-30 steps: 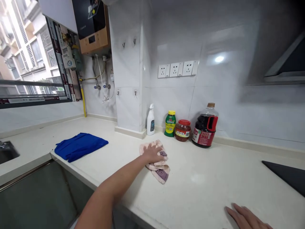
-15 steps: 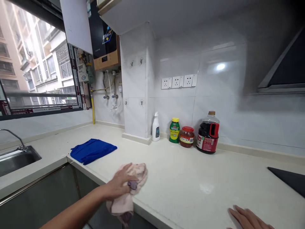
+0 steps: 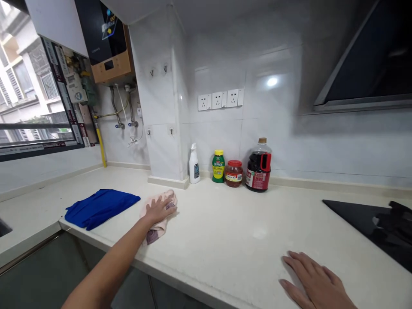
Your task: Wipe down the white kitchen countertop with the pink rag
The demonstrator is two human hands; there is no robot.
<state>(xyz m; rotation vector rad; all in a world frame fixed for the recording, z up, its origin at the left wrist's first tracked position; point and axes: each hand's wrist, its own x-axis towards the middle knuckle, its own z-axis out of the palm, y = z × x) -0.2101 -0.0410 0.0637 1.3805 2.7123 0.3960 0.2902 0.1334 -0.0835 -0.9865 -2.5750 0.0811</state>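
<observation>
My left hand (image 3: 158, 210) presses down on a pink cloth (image 3: 151, 235) with purple patches, gripping it flat against the pale countertop (image 3: 222, 236). Part of the cloth is hidden under the palm and fingers. To its left lies a folded blue cloth (image 3: 101, 207), apart from the hand. My right hand (image 3: 313, 279) rests at the lower right, palm down on the counter. Its fingers are stretched out and hold nothing.
Along the wall stand a white spray bottle (image 3: 194, 165), a green bottle with a yellow cap (image 3: 218, 167), a red-lidded jar (image 3: 233, 175) and a large dark-liquid jug (image 3: 258, 169). A black cooktop (image 3: 363, 221) is at right, a sink corner (image 3: 4, 228) far left.
My left hand has pushed the pink cloth away from the front edge, deeper onto the counter. The view has turned right, and more of my right hand and the cooktop shows.
</observation>
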